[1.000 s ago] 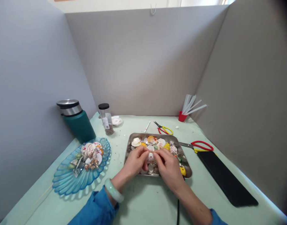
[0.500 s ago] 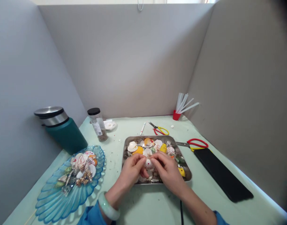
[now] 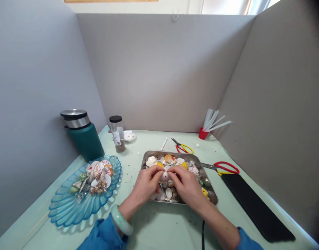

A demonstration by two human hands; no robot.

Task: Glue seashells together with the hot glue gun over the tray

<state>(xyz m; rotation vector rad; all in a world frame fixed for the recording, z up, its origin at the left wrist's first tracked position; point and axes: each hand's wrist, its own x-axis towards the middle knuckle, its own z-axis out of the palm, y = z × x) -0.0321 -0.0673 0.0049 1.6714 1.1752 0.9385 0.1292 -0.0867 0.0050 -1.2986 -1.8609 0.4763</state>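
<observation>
Over the metal tray (image 3: 212, 192), my left hand (image 3: 147, 183) and my right hand (image 3: 187, 187) meet fingertip to fingertip. Between them they pinch a white seashell with red dots (image 3: 165, 176); the fingers cover its edges. Both hands are closed in a pinch. Beneath them the tray is filled with mixed shells (image 3: 169, 193), white, orange and yellow ones among them. A pale green bangle (image 3: 121, 220) circles my left wrist. To the left stands a blue scalloped glass plate (image 3: 71, 207) bearing a heap of shells (image 3: 99, 173).
Behind the tray lie small scissors (image 3: 185, 148) and a white pen (image 3: 164, 143). Large red-handled scissors (image 3: 226, 167) and a long black slab (image 3: 257, 207) are at the right. A red cup of translucent sticks (image 3: 203, 134), a jar (image 3: 118, 134) and a teal bottle (image 3: 86, 140) stand farther back.
The head view has shifted, so most things appear farther right. Both hands keep their pinch on the shell, and more shells show below my fingers.
</observation>
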